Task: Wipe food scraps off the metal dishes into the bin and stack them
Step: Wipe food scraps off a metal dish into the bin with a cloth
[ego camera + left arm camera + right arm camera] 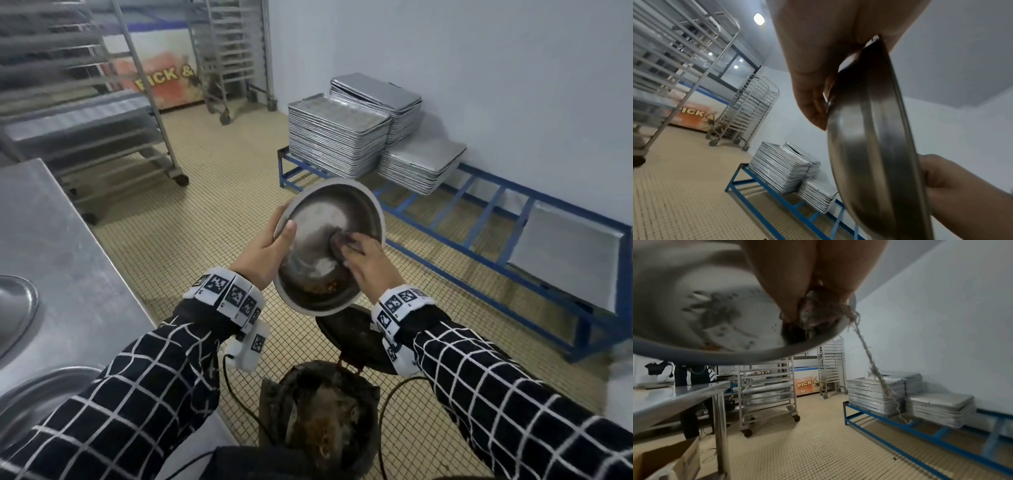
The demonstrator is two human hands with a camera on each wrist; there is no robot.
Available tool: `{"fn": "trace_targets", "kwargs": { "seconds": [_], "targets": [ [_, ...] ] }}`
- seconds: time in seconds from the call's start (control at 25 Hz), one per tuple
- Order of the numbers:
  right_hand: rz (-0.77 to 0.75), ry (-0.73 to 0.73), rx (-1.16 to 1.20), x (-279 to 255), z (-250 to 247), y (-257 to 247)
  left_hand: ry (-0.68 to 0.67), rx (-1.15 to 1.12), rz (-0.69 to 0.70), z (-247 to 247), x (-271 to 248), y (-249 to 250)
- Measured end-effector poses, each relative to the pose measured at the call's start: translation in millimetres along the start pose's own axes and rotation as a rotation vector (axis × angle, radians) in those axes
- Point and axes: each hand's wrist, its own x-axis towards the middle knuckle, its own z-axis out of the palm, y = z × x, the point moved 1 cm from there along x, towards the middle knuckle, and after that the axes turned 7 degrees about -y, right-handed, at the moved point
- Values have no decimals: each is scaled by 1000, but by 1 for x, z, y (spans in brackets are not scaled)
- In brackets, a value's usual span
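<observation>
A person stands over a dark bin (318, 421) on the tiled floor (212, 212), holding a round metal dish (330, 245) tilted above it with the inside turned toward the camera. The left hand (265, 248) grasps the dish by its left rim, thumb hooked over the edge and fingers behind; the left wrist view shows those fingers (809, 100) curled against the dish's underside. The right hand (364, 260) clasps a dark, wadded cloth (344, 241) and presses it against the inner face of the dish; in the right wrist view the cloth (818, 313) sits bunched between the fingers, with a frayed thread (875, 378) dangling from it. Brown and orange food scraps (325, 286) cling to the lower part of the dish, right above the bin, which holds brownish waste. The bin's lid (352, 337) stands open behind it, just under the dish. To the person's left is a steel table (65, 257) carrying other metal dishes (17, 308) at its near edge. Along the far wall, stacks of flat metal trays (337, 137) rest on a low blue rack (479, 240), and wheeled tray trolleys (226, 58) stand farther back. Both sleeves are dark with a white grid pattern.
</observation>
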Motion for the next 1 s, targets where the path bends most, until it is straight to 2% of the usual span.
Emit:
{"fn": "trace_targets", "kwargs": {
  "seconds": [0.04, 0.16, 0.24, 0.48, 0.56, 0.64, 0.72, 0.8, 0.88, 1.0],
  "targets": [
    [-65, -16, -73, -2, 7, 1, -4, 10, 33, -2, 1, 0],
    [-114, -73, -26, 2, 21, -5, 37, 62, 101, -4, -1, 3],
    [-150, -117, -157, 6, 27, -11, 56, 98, 117, -4, -2, 6],
    [-179, -216, -101, 11, 27, -15, 85, 300, 180, -6, 6, 0],
    [-172, -175, 12, 6, 23, -20, 84, 312, 201, -10, 10, -8],
    [-156, -48, 152, 3, 16, -26, 79, 270, 185, -14, 13, -13],
    [-173, 69, 159, 11, 8, -34, 70, 191, 151, -19, 15, -13],
    [-198, 122, 152, 24, 3, -42, 52, 113, 121, -22, 15, -10],
    [-257, 114, 155, 33, 3, -50, 23, 64, 109, -23, 15, -7],
    [-360, 9, 98, 33, 15, -47, 6, 36, 131, -22, 16, -5]
  ]
}}
